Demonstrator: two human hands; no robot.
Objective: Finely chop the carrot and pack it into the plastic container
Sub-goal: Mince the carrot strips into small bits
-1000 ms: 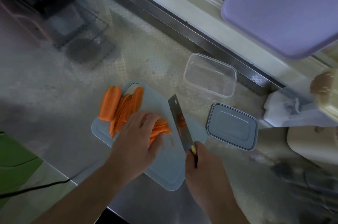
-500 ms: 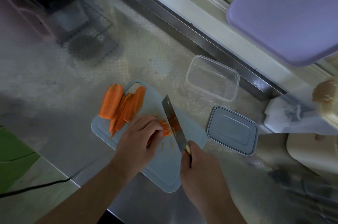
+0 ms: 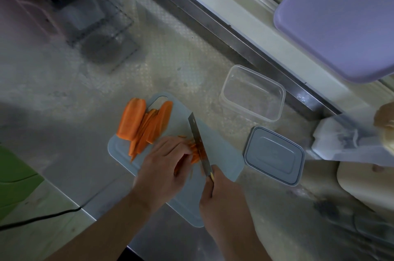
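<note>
A pale blue cutting board [image 3: 223, 154] lies on the steel counter. At its far left corner lie a carrot chunk [image 3: 131, 120] and a fan of long carrot slices [image 3: 151, 130]. My left hand [image 3: 164, 167] holds down a small stack of carrot slices [image 3: 194, 152] with curled fingers. My right hand [image 3: 221, 192] grips the handle of a knife [image 3: 199, 143], whose blade stands against that stack right by my left fingertips. Thin cut strips lie near the blade. The clear plastic container [image 3: 252, 93] stands empty beyond the board, its grey lid [image 3: 274, 155] beside it.
A purple board [image 3: 341, 17] leans at the upper right over the counter's raised steel back edge. White and cream objects [image 3: 349, 143] crowd the right side. A wire rack [image 3: 100, 32] sits far left. A black cable [image 3: 42, 217] runs along the near-left edge beside something green [image 3: 12, 177].
The knife has moved left across the board and now meets the carrot stack. My left hand has drawn its fingers back along the stack, and a few more thin strips lie cut.
</note>
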